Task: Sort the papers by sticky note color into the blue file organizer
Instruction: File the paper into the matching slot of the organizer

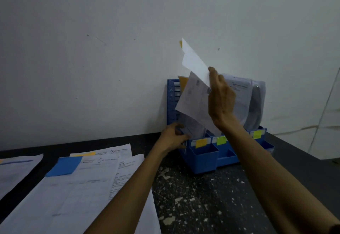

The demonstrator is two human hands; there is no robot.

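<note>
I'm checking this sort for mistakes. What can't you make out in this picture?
All head view:
1. Sticky note on the held paper: mostly hidden behind the sheet.
2. Organizer middle slot: covered by the right hand.
3. Whether the left hand grips anything: blurred.
4. Print on the table papers: too blurred.
5. Leftmost sheet: cut off by the frame edge.

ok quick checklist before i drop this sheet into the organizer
1. Right hand grips the sheet: ok.
2. Sticky note colour on the sheet readable: ok, orange-yellow.
3. Matching slot found: ok, orange label on the left slot of the organizer.
4. Left hand holding that slot's gap open: cannot tell, it is at the slot.
5. Sheet upright over the slot: not ok, tilted.
</note>
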